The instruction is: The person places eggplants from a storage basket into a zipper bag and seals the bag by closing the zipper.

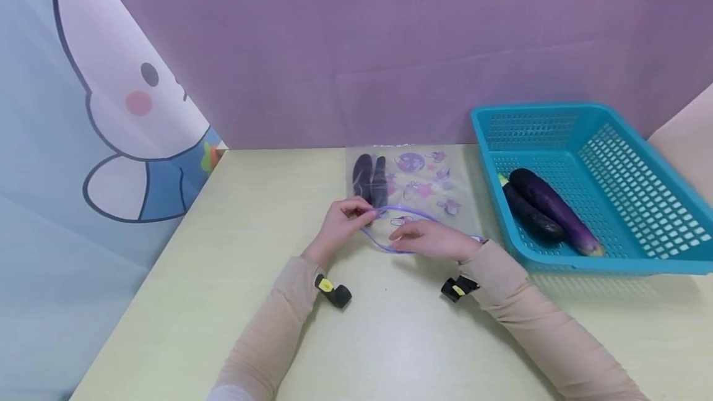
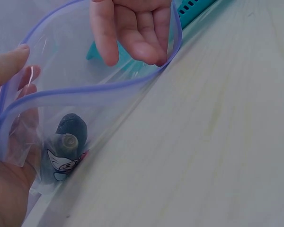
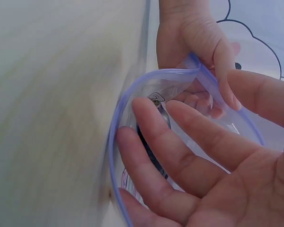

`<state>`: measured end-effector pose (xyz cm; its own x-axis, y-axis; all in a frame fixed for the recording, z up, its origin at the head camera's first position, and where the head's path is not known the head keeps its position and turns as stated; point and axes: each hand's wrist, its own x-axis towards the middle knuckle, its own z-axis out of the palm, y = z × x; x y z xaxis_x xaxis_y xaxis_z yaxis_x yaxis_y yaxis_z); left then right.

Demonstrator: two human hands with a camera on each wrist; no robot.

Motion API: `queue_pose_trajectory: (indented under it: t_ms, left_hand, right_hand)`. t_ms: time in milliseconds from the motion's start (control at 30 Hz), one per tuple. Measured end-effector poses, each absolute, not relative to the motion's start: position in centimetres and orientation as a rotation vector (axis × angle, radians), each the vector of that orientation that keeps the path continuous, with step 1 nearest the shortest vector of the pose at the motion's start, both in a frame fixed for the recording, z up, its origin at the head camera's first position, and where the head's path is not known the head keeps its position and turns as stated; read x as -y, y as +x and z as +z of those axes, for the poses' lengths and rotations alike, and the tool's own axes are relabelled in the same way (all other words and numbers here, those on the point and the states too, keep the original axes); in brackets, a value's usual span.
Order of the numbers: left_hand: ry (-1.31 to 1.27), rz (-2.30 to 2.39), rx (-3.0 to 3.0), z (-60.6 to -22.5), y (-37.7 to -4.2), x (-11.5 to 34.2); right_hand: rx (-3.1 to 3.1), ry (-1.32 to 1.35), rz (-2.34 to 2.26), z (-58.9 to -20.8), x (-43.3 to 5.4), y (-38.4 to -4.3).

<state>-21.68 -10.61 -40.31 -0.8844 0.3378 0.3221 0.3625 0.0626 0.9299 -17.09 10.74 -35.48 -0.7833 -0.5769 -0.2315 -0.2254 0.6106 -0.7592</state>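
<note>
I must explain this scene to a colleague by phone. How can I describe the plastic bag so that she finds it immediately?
Start at the turquoise basket on the pale table. Just left of it lies a clear zip bag with purple flower stickers, its purple-edged mouth held open by both hands. It alone contains two eggplants.

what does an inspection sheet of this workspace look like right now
surface: pale table, bare in front
job's things: clear zip bag with two eggplants inside, mouth open; two more eggplants in blue basket
clutter: nothing seen
grippers: left hand pinches the bag rim; right hand has straight fingers in the mouth
cables: nothing seen
surroundings: purple backdrop, cartoon curtain at left
</note>
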Motion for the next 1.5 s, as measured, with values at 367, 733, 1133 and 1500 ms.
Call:
queue_pose_trajectory:
  t_ms: [367,733,1133,1500]
  left_hand:
    - [-0.726,-2.011,2.288,-40.4,-21.7,10.6]
    - [-0.728,-2.018,2.293,-40.6,-21.7,10.7]
    - [-0.716,-2.015,2.338,-37.8,-20.2,10.5]
    - [-0.719,-2.013,2.317,-40.5,-21.8,10.5]
  right_hand:
    - [-2.333,-0.629,-1.079,-35.1,-10.9,-16.4]
    - [-2.318,-0.674,-1.104,-34.6,-10.5,-15.8]
    - [-2.379,-0.654,-1.106,-33.1,-10.9,-15.3]
    - [-2.418,-0.678,-1.16,-32.4,-12.0,-14.8]
